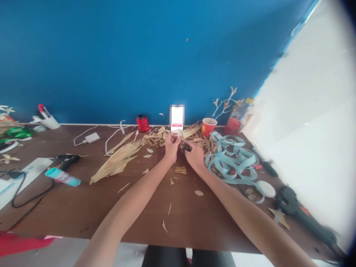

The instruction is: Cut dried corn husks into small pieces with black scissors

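My right hand [195,155] grips a pair of dark-handled scissors [187,147], whose blades point up and away from me. Close beside it, my left hand [172,145] has its thumb and fingers pinched together near the blades. Whatever is in that pinch is too small and blurred to name. Behind both hands lies a heap of dried, straw-coloured husk scraps [158,136]. A bundle of long pale husk strips [118,159] rests to the left. Small cut pieces, among them a pale oval one [199,193], are scattered on the table.
Loose blue ribbon [233,159] piles up on the right, near a dark glue gun [300,213]. A red paper cup [209,128] and a red spool [142,123] stand by the blue wall. On the left are a charger [91,137], a turquoise roll [63,177] and a power strip [30,172].
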A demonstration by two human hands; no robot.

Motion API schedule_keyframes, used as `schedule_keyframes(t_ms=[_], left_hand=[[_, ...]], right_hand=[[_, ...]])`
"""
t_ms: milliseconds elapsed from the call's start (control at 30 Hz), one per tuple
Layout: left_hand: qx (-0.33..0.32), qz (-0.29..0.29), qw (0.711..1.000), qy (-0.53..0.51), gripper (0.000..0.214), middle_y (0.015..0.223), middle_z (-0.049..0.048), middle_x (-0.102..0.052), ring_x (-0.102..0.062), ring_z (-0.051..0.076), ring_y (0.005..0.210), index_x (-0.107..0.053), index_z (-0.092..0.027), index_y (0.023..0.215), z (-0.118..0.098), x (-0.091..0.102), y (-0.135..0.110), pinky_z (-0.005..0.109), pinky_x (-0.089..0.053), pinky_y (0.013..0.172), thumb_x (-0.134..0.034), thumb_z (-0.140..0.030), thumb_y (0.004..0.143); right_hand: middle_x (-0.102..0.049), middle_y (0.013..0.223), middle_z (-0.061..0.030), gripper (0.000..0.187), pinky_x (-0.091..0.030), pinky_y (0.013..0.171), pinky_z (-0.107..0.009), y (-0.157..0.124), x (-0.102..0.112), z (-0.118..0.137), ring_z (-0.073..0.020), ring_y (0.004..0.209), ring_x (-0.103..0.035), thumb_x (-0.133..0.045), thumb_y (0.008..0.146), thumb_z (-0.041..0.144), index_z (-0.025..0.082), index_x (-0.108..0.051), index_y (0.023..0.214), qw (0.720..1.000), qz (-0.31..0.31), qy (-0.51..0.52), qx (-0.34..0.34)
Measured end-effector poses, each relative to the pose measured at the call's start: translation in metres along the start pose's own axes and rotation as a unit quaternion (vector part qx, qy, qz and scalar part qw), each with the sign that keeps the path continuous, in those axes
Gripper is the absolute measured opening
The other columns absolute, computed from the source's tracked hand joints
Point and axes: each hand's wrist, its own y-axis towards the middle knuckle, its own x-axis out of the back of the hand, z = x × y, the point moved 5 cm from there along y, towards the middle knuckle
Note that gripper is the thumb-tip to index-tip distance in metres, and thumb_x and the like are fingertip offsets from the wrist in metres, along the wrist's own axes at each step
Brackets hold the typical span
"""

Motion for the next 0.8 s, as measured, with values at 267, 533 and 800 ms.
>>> schedule_keyframes(t_ms=[267,533,800], left_hand=[[-0.004,0.001,1.000,0.011,0.041,0.078,-0.0002,-0.062,-0.059,0.013,0.072,-0.054,-0.019,0.098,-0.0044,-0.0017,-0.0020,0.030,-0.047,0.075,-0.077,-0.037,0.069],[-0.016,-0.001,1.000,0.007,0.039,0.077,-0.0006,-0.063,-0.059,0.012,0.070,-0.055,-0.018,0.099,-0.0025,-0.0002,-0.0003,0.028,-0.046,0.072,-0.076,-0.035,0.070],[-0.015,0.004,1.000,0.017,0.038,0.078,-0.0004,-0.063,-0.059,0.012,0.071,-0.055,-0.020,0.099,-0.0019,0.0000,-0.0012,0.028,-0.046,0.072,-0.075,-0.036,0.071]], right_hand=[[-0.070,0.083,-0.0012,0.021,-0.043,0.071,-0.028,-0.0001,0.0014,0.0023,-0.0212,0.081,-0.063,-0.054,0.077,0.027,0.026,-0.070,0.091,1.000,0.008,-0.005,0.000],[-0.071,0.085,-0.0019,0.021,-0.043,0.071,-0.027,-0.0003,0.0002,0.0025,-0.0218,0.082,-0.064,-0.054,0.080,0.026,0.027,-0.070,0.093,1.000,0.008,-0.030,0.001],[-0.071,0.084,-0.0020,0.022,-0.042,0.070,-0.027,-0.0006,0.0027,0.0029,-0.0214,0.083,-0.064,-0.052,0.079,0.021,0.026,-0.071,0.089,1.000,0.004,-0.016,0.015]])
